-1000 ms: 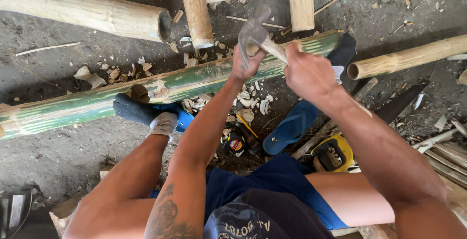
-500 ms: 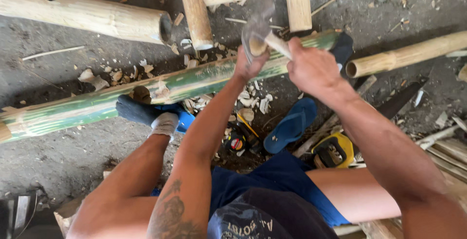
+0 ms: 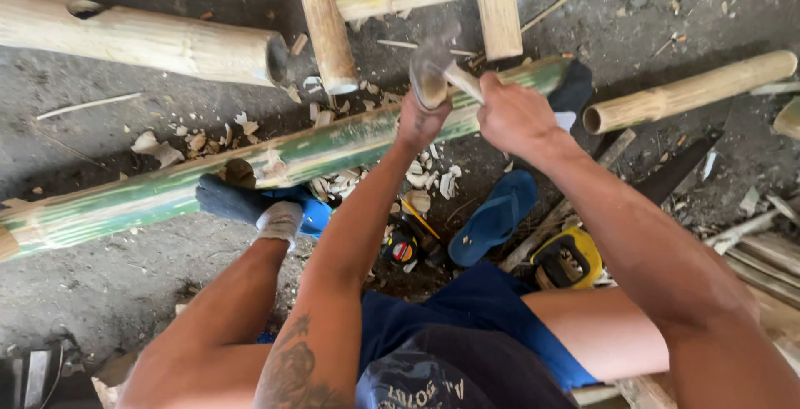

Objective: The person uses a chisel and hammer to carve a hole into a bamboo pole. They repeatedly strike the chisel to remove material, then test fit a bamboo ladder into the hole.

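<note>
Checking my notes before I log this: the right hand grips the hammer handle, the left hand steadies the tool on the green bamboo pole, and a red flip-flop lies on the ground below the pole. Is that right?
Not quite. The head view shows the flip-flop is blue, not red. The rest holds: the right hand grips the hammer handle, the left hand steadies the tool on the green bamboo pole.

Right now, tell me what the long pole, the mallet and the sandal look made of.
Long pole: bamboo, green skin, node rings, pale chips beside it. Mallet: probably wood, tan and dull, though blurred. Sandal: likely rubber or foam, matte blue.
</note>
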